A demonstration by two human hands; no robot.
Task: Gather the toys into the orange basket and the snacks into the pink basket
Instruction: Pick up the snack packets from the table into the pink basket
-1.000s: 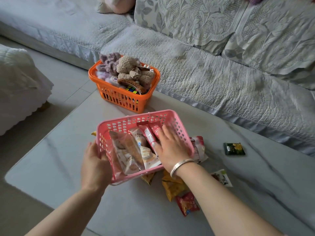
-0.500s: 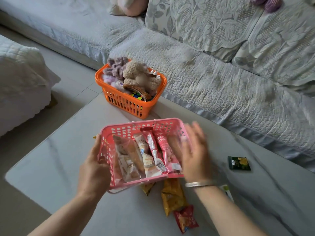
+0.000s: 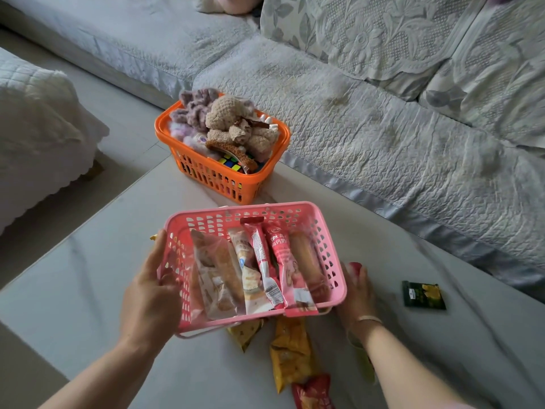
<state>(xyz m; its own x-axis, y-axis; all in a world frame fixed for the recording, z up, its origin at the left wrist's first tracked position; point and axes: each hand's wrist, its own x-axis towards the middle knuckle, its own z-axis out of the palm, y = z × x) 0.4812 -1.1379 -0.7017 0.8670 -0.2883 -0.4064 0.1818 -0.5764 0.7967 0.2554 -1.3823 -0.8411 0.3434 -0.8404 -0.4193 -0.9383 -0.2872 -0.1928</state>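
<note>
My left hand [image 3: 150, 296] grips the left wall of the pink basket [image 3: 244, 206], which is tilted toward me above the table and holds several long snack packets [image 3: 265, 267]. My right hand [image 3: 358, 296] is low at the basket's right side, fingers closed round a red-and-white snack packet [image 3: 354, 266] that is mostly hidden by the hand. The orange basket [image 3: 212, 178] stands at the table's far edge, piled with knitted soft toys [image 3: 233, 119] and a colour cube [image 3: 231, 165].
Loose on the marble table [image 3: 88, 276] lie a dark green packet [image 3: 424, 295] to the right, yellow packets [image 3: 290, 355] and a red packet [image 3: 314, 394] below the pink basket. A grey sofa [image 3: 383, 128] runs behind, and a white cushioned seat [image 3: 35, 128] stands at left.
My right hand has left the inside of the pink basket, swung past its right wall and dropped onto the packet beside it. My left hand keeps its hold on the basket.
</note>
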